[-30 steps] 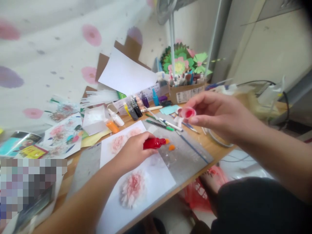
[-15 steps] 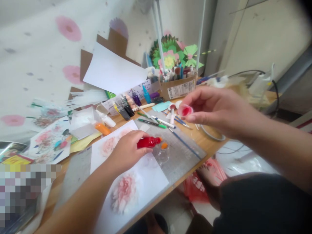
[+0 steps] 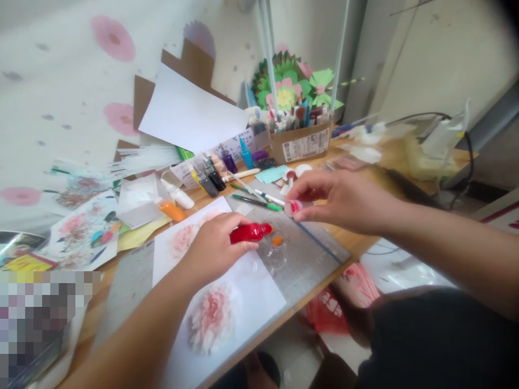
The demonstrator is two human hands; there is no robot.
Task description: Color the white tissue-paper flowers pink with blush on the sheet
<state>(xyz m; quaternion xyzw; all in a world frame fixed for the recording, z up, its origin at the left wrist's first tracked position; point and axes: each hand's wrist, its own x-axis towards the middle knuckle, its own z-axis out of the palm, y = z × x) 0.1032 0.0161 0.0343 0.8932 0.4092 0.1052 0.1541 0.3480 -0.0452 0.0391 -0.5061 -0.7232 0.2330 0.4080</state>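
Observation:
My left hand [image 3: 217,244] is wrapped round a red paint bottle [image 3: 248,233], which lies nearly on its side over the printed flower sheet [image 3: 259,289]. Its neck points right, toward an orange dab of paint [image 3: 278,240] and a small clear dish [image 3: 277,258] on the grey mat [image 3: 312,275]. Between thumb and fingers my right hand [image 3: 330,195] pinches a small translucent cup [image 3: 292,208], red inside, tilted so its mouth faces me. The cup is apart from the bottle, up and to its right.
Green pens [image 3: 261,202] and brushes lie along the mat's back edge. Behind them are several paint bottles [image 3: 246,155] and a cardboard box [image 3: 302,141] of brushes. An orange bottle [image 3: 172,211] and a white bottle [image 3: 178,194] lie to the left. The table's front edge [image 3: 259,335] is close.
My right hand has come down and left with the small cup, closer to the red bottle. My left hand stays almost where it was, still gripping the bottle.

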